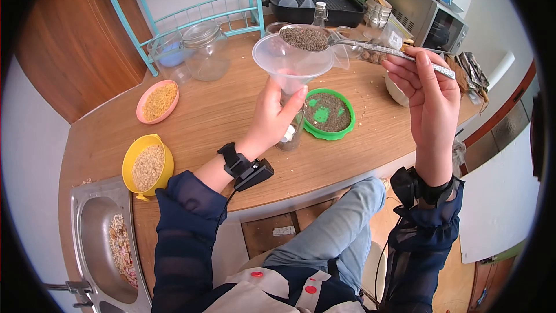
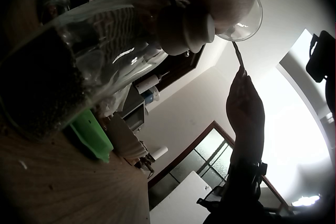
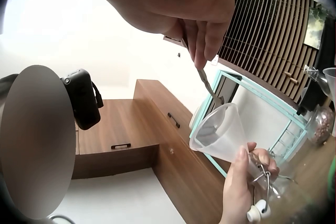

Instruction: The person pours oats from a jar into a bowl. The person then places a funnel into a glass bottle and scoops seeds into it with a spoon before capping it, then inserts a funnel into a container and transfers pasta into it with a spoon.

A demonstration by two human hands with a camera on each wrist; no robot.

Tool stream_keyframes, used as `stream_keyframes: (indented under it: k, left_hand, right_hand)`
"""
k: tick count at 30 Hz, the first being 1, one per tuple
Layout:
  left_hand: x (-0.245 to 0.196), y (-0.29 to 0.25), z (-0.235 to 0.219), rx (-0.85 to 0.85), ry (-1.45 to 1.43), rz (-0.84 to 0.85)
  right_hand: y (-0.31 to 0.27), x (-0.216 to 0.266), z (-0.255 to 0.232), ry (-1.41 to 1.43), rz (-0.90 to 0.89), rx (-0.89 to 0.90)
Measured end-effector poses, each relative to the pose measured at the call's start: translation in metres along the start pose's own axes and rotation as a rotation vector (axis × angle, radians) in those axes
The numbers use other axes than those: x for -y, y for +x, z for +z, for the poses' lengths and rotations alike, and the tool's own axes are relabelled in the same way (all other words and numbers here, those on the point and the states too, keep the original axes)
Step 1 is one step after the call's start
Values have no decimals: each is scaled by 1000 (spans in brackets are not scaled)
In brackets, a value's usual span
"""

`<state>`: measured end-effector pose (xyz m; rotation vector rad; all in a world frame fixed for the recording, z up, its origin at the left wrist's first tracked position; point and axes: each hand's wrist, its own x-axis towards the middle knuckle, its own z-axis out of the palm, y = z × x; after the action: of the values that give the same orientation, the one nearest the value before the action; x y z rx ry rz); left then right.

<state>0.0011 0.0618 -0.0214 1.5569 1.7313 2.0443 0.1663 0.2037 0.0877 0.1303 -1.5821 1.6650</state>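
Note:
My left hand grips the clear plastic funnel low down, where it meets the neck of a glass swing-top bottle. Small dark seeds fill the lower part of the bottle, and its white stopper hangs at the side. My right hand pinches the patterned handle of a metal spoon between thumb and fingers. Heaped with dark seeds, the spoon's bowl is held over the funnel's mouth. Just right of the bottle lies a green dish of the same seeds, its bottom showing in patches.
Left on the counter are a pink dish of yellow bits and a yellow bowl of flakes, beside a sink. Glass jars stand behind, near a turquoise rack. A black pan and microwave are at the back.

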Motion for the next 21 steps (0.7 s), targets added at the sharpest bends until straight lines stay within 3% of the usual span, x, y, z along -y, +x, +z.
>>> stream_keyframes:
  k: [21]
  left_hand:
    - [-1, 0, 1, -29, -53, -9]
  right_hand:
    - [-4, -2, 2, -1, -31, -8]
